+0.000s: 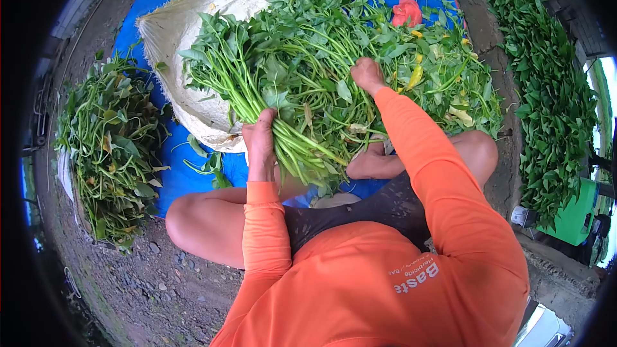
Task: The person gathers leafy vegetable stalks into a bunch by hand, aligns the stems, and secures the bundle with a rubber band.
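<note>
A thick bunch of leafy green stems [239, 83] is gripped in my left hand [259, 135], the thumb laid across it. Its leaves point away from me and the bare stem ends fan out toward my lap. To the right, my right hand [367, 76] is closed at the edge of a loose pile of leafy greens [315, 45], where a stem runs into its fingers. The fingertips themselves are hidden. Under and beside the bunch spreads a whitish woven sack [183, 38].
A blue tarp [138, 13] lies under the greens. More leafy stems are heaped at the left [112, 154]. A long row of greens [546, 90] runs along the right. A red plastic piece [407, 12] and yellowed leaves [416, 76] lie on the right part. Gravel ground [167, 283] borders the tarp.
</note>
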The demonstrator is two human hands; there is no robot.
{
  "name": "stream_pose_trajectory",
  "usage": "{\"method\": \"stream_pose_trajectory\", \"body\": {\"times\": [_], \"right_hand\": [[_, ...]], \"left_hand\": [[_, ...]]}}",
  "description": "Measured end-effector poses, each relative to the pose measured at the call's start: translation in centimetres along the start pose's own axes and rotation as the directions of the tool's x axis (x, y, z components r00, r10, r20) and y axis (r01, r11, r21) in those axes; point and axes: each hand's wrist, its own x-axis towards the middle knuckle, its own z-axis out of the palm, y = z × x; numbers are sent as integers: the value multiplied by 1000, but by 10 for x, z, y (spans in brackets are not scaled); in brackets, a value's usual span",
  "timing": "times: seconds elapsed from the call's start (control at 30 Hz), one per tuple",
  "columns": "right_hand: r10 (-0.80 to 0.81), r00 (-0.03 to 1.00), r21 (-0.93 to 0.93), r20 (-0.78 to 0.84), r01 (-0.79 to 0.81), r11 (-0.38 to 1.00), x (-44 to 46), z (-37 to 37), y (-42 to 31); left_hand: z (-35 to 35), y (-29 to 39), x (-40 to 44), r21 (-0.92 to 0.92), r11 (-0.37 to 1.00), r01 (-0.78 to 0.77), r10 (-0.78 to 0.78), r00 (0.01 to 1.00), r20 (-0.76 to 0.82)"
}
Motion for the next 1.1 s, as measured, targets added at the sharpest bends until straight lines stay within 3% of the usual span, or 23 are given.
{"method": "stream_pose_trajectory", "body": {"times": [0.13,0.27,0.37,0.47,0.57,0.73,0.83,0.9,0.97,1.0,1.1], "right_hand": [[-22,993,-154,116,40,987,30,13,7],[-128,992,128,-24,130,983,5,-59,-32],[-166,986,497,-19,153,854,13,-92,-29],[-71,997,597,3,55,800,-21,-144,-50],[-162,972,678,-169,234,697,-51,-166,-59],[-277,881,565,-384,461,685,-107,-147,-84],[-530,732,167,-429,640,750,-132,-108,-90],[-489,837,237,-246,541,807,-153,-60,-78],[-300,943,310,146,244,919,-177,-34,-69],[-280,949,364,142,213,907,-177,-18,-55],[-183,957,475,225,57,878,-180,17,-26]], "left_hand": [[-2,-7,5,19,997,68,-69,997,24],[8,-3,7,-11,992,125,-124,992,21],[19,-9,15,-54,987,148,-145,988,62],[25,-23,23,-63,982,181,-175,981,87],[34,-31,20,-86,966,243,-235,968,94],[46,-56,12,-121,961,249,-240,967,89],[47,-77,9,-124,955,269,-260,962,86],[46,-87,8,-153,956,251,-236,966,110],[46,-93,8,-212,942,262,-240,963,121],[41,-104,13,-246,930,272,-238,958,160],[22,-115,21,-240,824,514,-431,842,323]]}}
